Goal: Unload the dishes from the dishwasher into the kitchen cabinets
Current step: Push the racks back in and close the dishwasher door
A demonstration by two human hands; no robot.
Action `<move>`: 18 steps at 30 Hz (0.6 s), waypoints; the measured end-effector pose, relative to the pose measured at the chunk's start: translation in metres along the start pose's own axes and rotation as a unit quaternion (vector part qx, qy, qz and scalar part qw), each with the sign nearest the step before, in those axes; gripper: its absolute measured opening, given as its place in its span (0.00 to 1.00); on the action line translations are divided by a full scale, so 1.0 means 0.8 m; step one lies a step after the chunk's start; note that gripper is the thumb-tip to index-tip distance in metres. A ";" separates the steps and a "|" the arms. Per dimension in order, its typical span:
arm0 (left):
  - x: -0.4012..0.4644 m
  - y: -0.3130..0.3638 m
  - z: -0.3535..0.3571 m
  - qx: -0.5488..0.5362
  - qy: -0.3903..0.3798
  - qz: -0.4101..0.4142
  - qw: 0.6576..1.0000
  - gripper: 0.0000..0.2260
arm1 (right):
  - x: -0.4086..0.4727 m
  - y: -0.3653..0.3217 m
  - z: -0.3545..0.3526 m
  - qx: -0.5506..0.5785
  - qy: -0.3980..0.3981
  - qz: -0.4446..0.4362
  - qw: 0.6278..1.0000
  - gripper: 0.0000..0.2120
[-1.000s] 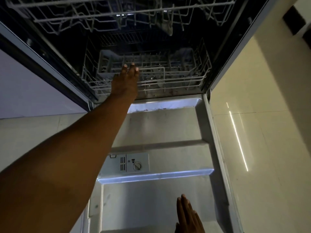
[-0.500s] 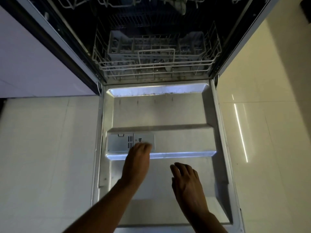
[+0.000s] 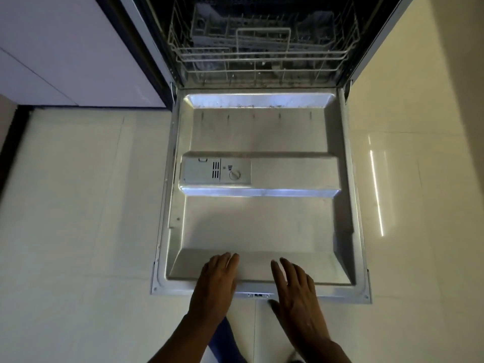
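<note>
Pulled back from the lower rack (image 3: 262, 56) at frame top to the door (image 3: 262, 226) near edge: left hand (image 3: 217, 281) and right hand (image 3: 296, 286), both grips wide, holding nothing. No dishes visible; probably closing next.

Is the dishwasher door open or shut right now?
Open, fully lowered: the dishwasher door lies flat, inner panel up, with the lower rack visible behind it. Left hand and right hand are at its front edge.

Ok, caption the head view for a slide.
Both hands, left and right, open at the lowered dishwasher door's front edge.
</note>
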State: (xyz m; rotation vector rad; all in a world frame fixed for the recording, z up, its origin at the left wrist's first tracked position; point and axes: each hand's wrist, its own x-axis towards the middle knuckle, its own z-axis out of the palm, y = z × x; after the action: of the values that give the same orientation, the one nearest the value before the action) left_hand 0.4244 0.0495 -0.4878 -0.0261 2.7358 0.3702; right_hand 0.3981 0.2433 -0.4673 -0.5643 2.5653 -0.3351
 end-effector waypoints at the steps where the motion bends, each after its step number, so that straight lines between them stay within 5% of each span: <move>1: -0.001 0.000 0.003 0.024 -0.017 0.001 1.000 0.34 | 0.000 0.002 0.003 -0.011 -0.005 -0.001 1.000 0.51; 10: -0.029 0.001 0.113 0.184 -0.026 0.018 0.982 0.56 | -0.012 0.047 0.097 -0.069 -0.007 -0.038 0.997 0.56; 18: -0.014 0.001 0.155 0.208 -0.003 -0.007 0.978 0.52 | 0.008 0.063 0.146 -0.092 0.010 -0.047 0.995 0.57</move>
State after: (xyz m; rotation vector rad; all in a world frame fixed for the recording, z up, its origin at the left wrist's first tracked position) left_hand 0.4799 0.0823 -0.5947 0.0681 2.7484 -0.2113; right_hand 0.4362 0.2698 -0.5855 -0.7538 2.6107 -0.1358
